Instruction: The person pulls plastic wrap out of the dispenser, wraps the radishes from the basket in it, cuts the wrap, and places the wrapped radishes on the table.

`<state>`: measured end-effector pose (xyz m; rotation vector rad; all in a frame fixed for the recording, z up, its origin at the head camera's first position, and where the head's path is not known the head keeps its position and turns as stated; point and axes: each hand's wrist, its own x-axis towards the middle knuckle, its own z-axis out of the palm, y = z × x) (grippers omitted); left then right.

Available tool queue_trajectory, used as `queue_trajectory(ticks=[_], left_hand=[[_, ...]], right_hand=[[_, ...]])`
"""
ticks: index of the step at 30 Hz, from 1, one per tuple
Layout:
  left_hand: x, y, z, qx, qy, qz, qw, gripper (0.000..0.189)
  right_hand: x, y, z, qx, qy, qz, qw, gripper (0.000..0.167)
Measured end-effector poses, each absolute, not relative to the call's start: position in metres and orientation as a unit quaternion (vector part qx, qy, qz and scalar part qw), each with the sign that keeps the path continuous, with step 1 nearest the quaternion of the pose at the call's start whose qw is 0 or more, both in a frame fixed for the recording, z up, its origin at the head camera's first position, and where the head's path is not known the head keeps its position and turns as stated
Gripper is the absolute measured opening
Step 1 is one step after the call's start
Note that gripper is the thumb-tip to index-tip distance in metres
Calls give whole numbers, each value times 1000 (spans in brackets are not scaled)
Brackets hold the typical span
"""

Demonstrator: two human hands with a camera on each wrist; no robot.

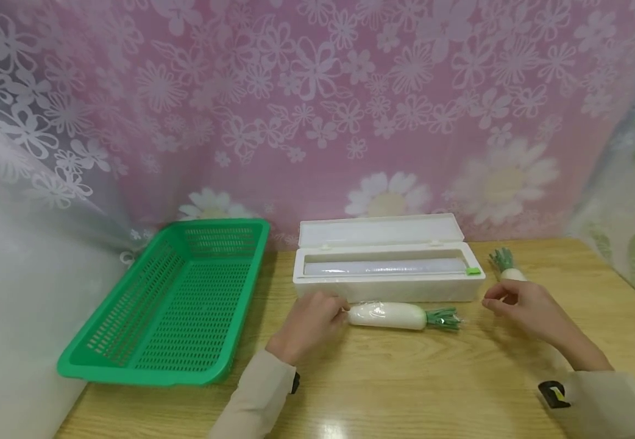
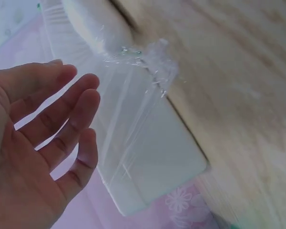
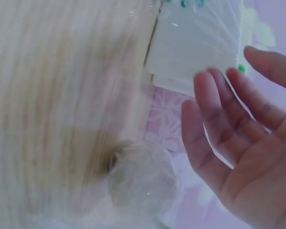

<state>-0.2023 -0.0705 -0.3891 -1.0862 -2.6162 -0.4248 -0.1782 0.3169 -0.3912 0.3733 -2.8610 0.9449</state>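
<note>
A white radish with trimmed green stalks lies on the table, wrapped in clear plastic film. At its root end my left hand hovers with loosely bent fingers; in the left wrist view thumb and fingers stand apart with nothing gripped. Beyond the stalk end is my right hand, its fingers spread and bent a little in the right wrist view, holding nothing. Partly hidden behind that hand lies a second white radish. Its rounded end shows blurred in the right wrist view.
Behind the wrapped radish stands a white cling film box, lid raised, a film roll inside and a green tab at its right. A green plastic basket sits on the left of the wooden table. A flowered pink curtain hangs behind.
</note>
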Motion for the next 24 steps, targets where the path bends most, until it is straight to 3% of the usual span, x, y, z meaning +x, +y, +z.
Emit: queue_trajectory(ticks=[6, 12, 24], left_hand=[[-209, -69, -378, -365, -903, -167, 155, 5], [-215, -63, -371, -350, -907, -188, 144, 10], [-226, -43, -363, -346, -901, -237, 110, 16]], right_hand=[[-187, 313, -386, 50, -944, 321, 62, 38], [-197, 309, -388, 50, -926, 374, 19, 68], [-213, 306, -394, 84, -900, 428, -12, 82]])
